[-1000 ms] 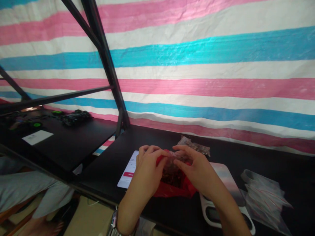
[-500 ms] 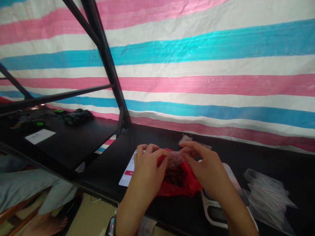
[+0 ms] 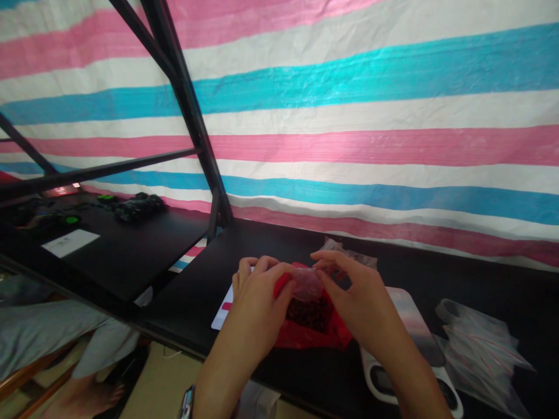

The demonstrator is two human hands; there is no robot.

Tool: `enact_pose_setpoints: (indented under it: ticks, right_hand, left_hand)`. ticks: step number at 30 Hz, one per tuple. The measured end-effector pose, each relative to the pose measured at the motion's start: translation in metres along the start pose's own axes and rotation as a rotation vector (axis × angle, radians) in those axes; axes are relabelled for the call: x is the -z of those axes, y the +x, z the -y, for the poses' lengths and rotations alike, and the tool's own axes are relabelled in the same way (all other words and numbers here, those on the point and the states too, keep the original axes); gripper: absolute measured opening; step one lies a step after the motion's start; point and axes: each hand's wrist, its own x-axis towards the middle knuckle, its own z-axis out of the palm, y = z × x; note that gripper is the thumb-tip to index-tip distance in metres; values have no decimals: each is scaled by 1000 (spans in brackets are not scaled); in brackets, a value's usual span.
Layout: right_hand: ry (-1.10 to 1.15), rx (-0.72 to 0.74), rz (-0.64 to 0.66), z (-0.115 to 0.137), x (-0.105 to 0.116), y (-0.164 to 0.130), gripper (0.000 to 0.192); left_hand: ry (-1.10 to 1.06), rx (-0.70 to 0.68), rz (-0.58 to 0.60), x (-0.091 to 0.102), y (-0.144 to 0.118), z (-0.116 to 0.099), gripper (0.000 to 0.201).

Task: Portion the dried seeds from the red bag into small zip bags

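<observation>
- The left hand (image 3: 257, 299) and the right hand (image 3: 360, 299) are meeting over a small clear bag (image 3: 307, 283), each pinching 1 side of its top edge with the fingertips closed on the plastic.
- The small clear bag is hanging just above an open red bag (image 3: 312, 333) that is lying on the black table (image 3: 271, 238); dark pieces are showing inside the red bag.
- The red bag is sitting between a white card (image 3: 223, 307) on its left, partly hidden under the left hand, and a white scale (image 3: 413, 343) on its right, partly covered by the right forearm.
- Behind the hands, another filled clear packet (image 3: 351, 254) is lying on the table near the striped tarp (image 3: 349, 116).
- A pile of empty clear bags (image 3: 476, 349) is resting at the right end of the table, well apart from the hands.
- A black metal frame (image 3: 192, 116) is rising at the left, with a second dark table (image 3: 109, 244) beyond it carrying a white paper (image 3: 70, 242).
</observation>
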Motion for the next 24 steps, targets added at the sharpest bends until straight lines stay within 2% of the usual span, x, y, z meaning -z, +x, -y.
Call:
enact_pose_setpoints:
  ticks: [6,11,14,16,18,21,23,24]
  right_hand:
    - [61,13,-1,2,-2,0,27]
    - [57,-14,-8,-4,0,0,37]
    - [60,-21,-14,-5,2,0,27]
    - [91,-26,-87,-4,9,0,21]
    - [136,-46,-213,-6,29,0,25]
    - [114,-150,-548,-22,85,-9,46]
    - [-69,-295,-852,-45,133,-25,54]
    - [-201,-381,-896,-60,156,-35,58]
  left_hand:
    - [-1,58,5,2,1,-1,25]
    - [-86,87,1,6,6,-1,21]
    - [-145,106,19,11,8,-3,19]
    - [-194,109,29,15,9,-6,19]
    - [-241,121,10,19,10,-8,22]
    - [-281,138,-40,24,11,-7,29]
    - [-283,135,-58,26,13,-4,34]
    - [-276,135,-67,26,14,-2,35]
